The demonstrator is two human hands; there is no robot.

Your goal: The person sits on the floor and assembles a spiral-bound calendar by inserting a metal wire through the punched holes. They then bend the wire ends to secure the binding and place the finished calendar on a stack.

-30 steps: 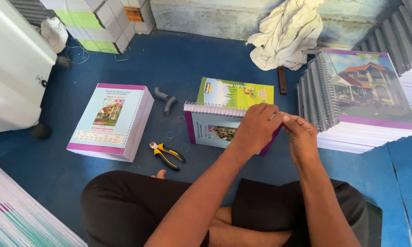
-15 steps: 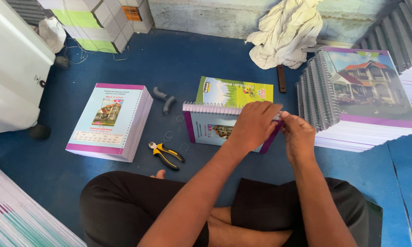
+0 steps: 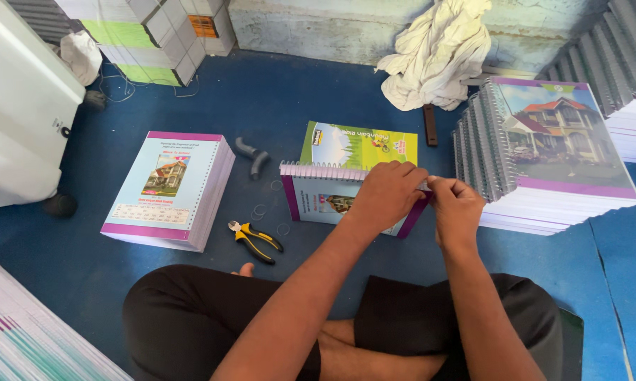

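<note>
Lying flat on the blue floor (image 3: 191, 289) in front of the seated person's crossed legs, the spiral-bound booklet (image 3: 316, 200) has its long axis running left to right, with the white wire spine along the far edge and the purple-trimmed cover facing up. Its right end is hidden under the hands. The left hand (image 3: 388, 194) rests curled over the booklet's right part, fingers bent down onto the spine. The right hand (image 3: 455, 204) sits just beside it at the spine's right end, fingertips pinched together on something too small to make out.

A green glossy cover sheet (image 3: 359, 144) lies just behind the booklet. Yellow-handled pliers (image 3: 254, 240) lie on the floor to the left, near a few loose wire rings. Further left sits a thick stack of unbound pages (image 3: 166, 187) with punched holes along its right edge. To the right stands a tall fanned stack of bound booklets (image 3: 550, 152) with ribbed wire spines. A crumpled cream cloth (image 3: 438, 53) lies against the rough wall.
</note>
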